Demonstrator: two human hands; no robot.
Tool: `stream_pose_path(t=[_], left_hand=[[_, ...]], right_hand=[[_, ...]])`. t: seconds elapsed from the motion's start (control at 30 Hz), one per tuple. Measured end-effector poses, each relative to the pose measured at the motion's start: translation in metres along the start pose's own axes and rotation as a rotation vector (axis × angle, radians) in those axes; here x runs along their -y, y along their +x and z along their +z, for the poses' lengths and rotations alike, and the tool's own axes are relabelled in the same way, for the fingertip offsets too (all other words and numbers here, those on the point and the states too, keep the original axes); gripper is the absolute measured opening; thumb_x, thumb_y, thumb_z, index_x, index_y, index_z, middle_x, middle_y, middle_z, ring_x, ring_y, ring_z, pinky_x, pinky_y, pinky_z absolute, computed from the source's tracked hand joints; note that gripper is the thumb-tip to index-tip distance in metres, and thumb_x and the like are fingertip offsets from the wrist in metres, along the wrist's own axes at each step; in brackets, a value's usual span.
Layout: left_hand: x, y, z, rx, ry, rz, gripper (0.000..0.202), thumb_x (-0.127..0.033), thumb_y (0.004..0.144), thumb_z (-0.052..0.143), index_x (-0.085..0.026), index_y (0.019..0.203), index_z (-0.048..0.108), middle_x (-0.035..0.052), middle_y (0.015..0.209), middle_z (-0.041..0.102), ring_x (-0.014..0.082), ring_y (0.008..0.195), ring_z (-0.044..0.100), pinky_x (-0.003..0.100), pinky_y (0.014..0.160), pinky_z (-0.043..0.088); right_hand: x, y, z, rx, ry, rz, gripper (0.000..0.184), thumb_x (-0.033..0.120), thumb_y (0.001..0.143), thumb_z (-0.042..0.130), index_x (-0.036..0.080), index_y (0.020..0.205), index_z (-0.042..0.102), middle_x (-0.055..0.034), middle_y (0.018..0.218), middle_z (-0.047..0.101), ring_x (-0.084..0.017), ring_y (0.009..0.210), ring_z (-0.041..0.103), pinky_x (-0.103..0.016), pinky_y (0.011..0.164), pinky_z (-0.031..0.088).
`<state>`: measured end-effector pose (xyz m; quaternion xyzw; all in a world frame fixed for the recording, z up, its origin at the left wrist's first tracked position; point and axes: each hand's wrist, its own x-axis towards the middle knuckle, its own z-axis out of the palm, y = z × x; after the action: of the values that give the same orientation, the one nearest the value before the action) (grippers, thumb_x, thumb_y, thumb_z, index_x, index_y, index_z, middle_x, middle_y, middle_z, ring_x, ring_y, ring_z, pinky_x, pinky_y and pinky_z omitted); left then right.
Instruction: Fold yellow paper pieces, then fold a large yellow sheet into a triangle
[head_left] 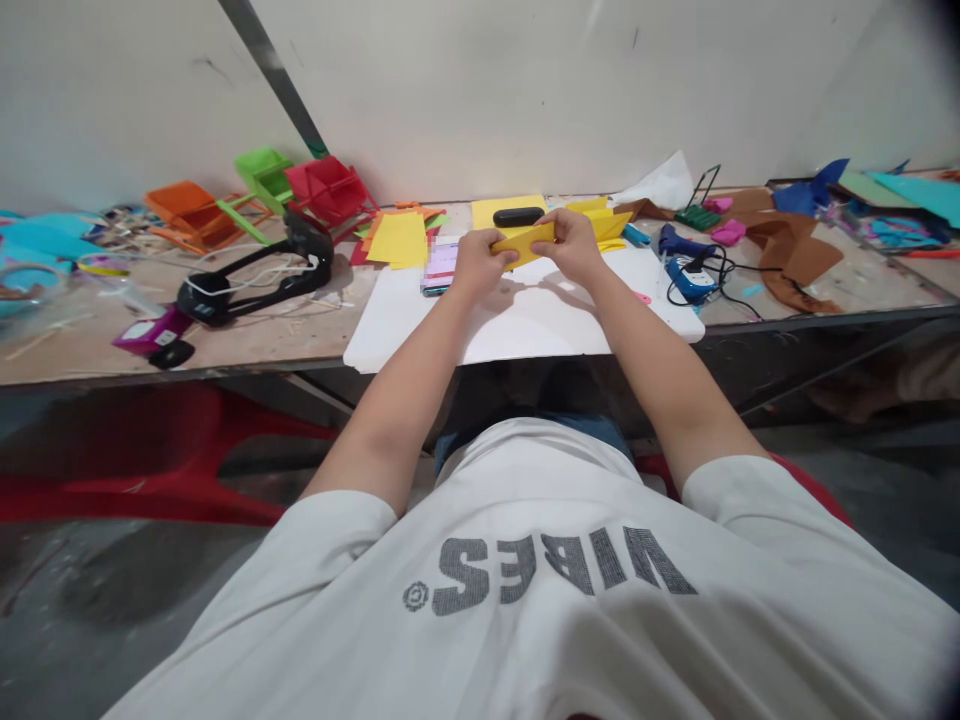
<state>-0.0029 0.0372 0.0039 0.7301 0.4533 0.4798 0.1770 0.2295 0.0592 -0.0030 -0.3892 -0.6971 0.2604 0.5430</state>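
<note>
Both my hands hold a folded yellow paper piece (526,242) above a white board (517,320) on the workbench. My left hand (477,262) pinches its left end, fingers closed. My right hand (574,244) grips its right end, fingers curled over it. Just behind the paper lies a black oblong case (518,216) on a yellow sheet (501,210). More yellow folded pieces (607,222) lie behind my right hand.
A stack of yellow and orange sheets (397,240) lies left of the board. Small red (328,190), green (264,172) and orange (196,214) paper models stand at the back left. A black device (255,280) lies left; a blue glue gun (686,270) and brown sheets (795,250) lie right.
</note>
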Motion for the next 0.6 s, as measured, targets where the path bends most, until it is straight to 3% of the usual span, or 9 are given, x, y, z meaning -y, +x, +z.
stream_pose_path(t=[0.1,0.23,0.37,0.47,0.6], left_hand=[[0.003,0.001,0.003,0.0,0.005,-0.005,0.011,-0.021,0.082,0.082,-0.022,0.087,0.072,0.0029,0.083,0.07,0.0231,0.083,0.064,0.042,0.083,0.056],[0.008,0.004,0.003,-0.026,0.005,0.005,0.016,-0.02,0.085,0.085,-0.022,0.086,0.069,0.0036,0.085,0.071,0.0251,0.087,0.068,0.043,0.087,0.058],[0.014,0.001,0.003,-0.003,-0.079,0.108,0.031,-0.036,0.093,0.094,-0.026,0.113,0.073,0.0061,0.109,0.08,0.0271,0.1,0.076,0.043,0.094,0.061],[0.017,-0.002,0.005,0.024,-0.086,0.191,0.045,-0.057,0.1,0.092,-0.03,0.13,0.07,0.0079,0.121,0.081,0.0281,0.106,0.078,0.045,0.096,0.063],[0.02,-0.003,0.007,0.01,-0.077,0.211,0.035,-0.052,0.101,0.088,-0.03,0.123,0.071,0.0054,0.112,0.08,0.0253,0.096,0.077,0.043,0.091,0.064]], right_hand=[[-0.004,0.002,0.001,-0.021,0.032,0.015,0.053,0.05,0.075,0.108,0.028,0.102,0.068,-0.0027,0.096,0.076,-0.031,0.103,0.08,-0.058,0.1,0.074],[0.002,-0.001,0.002,-0.033,0.116,0.025,0.054,0.052,0.076,0.107,0.028,0.108,0.07,-0.0033,0.096,0.08,-0.03,0.1,0.082,-0.058,0.103,0.075],[0.013,-0.005,0.002,-0.032,0.157,0.054,0.056,0.059,0.079,0.107,0.029,0.107,0.068,-0.0043,0.102,0.083,-0.029,0.106,0.084,-0.055,0.104,0.077],[0.018,-0.01,-0.001,0.03,0.11,0.141,0.055,0.058,0.079,0.107,0.029,0.106,0.07,-0.0049,0.098,0.083,-0.027,0.094,0.083,-0.047,0.085,0.078],[0.023,-0.014,-0.004,0.094,0.105,0.218,0.042,0.048,0.084,0.101,0.026,0.104,0.072,-0.0065,0.097,0.084,-0.023,0.08,0.08,-0.032,0.057,0.064]])
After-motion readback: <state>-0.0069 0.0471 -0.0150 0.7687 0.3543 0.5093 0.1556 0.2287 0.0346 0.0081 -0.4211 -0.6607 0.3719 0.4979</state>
